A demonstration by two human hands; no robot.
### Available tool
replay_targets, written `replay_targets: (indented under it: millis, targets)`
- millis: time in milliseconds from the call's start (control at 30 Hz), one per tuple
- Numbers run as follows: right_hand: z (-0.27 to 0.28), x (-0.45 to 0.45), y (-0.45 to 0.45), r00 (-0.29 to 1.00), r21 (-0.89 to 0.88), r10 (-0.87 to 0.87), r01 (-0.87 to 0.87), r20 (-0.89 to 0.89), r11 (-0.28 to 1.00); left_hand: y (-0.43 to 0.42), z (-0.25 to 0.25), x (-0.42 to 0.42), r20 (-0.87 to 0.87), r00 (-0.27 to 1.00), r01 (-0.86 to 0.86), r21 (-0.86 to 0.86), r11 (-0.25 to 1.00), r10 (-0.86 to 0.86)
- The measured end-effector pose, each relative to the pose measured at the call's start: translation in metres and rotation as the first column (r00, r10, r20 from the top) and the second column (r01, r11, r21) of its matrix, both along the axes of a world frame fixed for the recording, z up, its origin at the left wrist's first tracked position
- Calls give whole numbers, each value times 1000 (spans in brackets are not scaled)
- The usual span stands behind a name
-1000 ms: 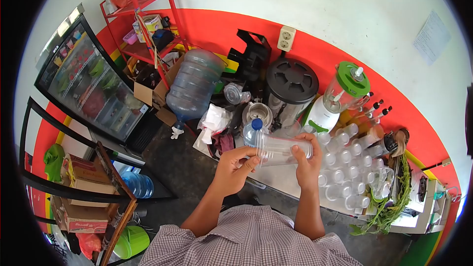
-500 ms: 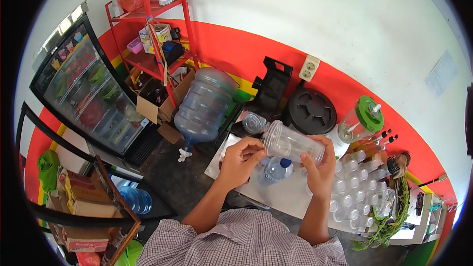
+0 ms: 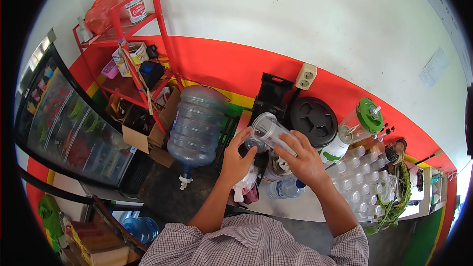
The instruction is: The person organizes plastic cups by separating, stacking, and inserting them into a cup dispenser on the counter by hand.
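A clear plastic cup (image 3: pixel 272 132) lies tilted over the worktop, its wide rim toward the upper left. Wrapped round its lower end is my right hand (image 3: pixel 301 160), which holds it. My left hand (image 3: pixel 238 156) is beside the rim with thumb and fingers apart; I see nothing in it. Below the hands are a water bottle with a blue cap (image 3: pixel 287 187) and a metal-topped container (image 3: pixel 279 164), partly hidden by my right hand. A bunched cloth (image 3: pixel 246 182) lies under my left hand.
Many upturned clear cups (image 3: pixel 362 182) crowd the worktop at right, near a green-lidded blender (image 3: pixel 363 120) and green stems (image 3: pixel 404 197). A black-lidded bucket (image 3: pixel 314 120) stands behind. At left are a large water jug (image 3: pixel 198 125), a red shelf (image 3: pixel 129 86) and a glass-door fridge (image 3: pixel 74 118).
The cup has moved slightly left and tilted more steeply. My left hand has come off it and spread its fingers, while my right hand has shifted left with the cup. The view has shifted too.
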State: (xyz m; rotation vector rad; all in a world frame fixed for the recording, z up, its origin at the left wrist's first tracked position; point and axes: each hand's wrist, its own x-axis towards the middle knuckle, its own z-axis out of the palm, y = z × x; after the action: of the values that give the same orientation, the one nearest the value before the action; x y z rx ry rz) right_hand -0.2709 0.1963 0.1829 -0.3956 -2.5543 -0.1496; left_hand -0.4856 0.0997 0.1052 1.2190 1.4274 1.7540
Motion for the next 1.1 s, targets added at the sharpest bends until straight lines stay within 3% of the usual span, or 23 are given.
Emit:
replay_targets:
  millis: [67, 133, 233, 267, 333, 533, 667, 967, 1033, 1100]
  targets:
    - [2, -7, 4, 999, 58, 7, -10, 54, 998, 7, -2, -7, -1, 1000, -15, -22, 1000, 15]
    - [9, -15, 5, 991, 125, 25, -42, 130, 991, 13, -3, -12, -160, 983, -95, -31, 995, 88]
    - [15, -29, 9, 985, 86, -12, -3, 171, 996, 25, -14, -18, -283, 952, -128, -16, 992, 118]
    - [17, -33, 10, 983, 72, -25, 12, 182, 997, 29, -18, -20, -282, 953, -121, -16, 993, 112]
    - [24, -41, 14, 974, -98, -39, 62, 222, 993, 34, -26, -19, -109, 994, -30, -33, 999, 27]
    - [27, -63, 28, 972, -393, -166, 221, 169, 893, 37, -28, -29, -262, 965, -21, -39, 999, 10]
    - [5, -78, 35, 950, -453, -243, 307, 195, 837, 39, -29, -38, -221, 975, 10, -44, 999, -20]
    - [-13, -94, 47, 924, -416, -253, 358, 288, 836, 41, -29, -40, -237, 971, 8, -69, 998, -24]
    - [-22, -93, 56, 898, -421, -233, 388, 373, 820, 41, -27, -38, -48, 999, 19, -85, 996, -23]
    - [-29, -94, 64, 891, -414, -231, 394, 390, 821, 42, -34, -40, -72, 997, 35, -79, 996, -40]
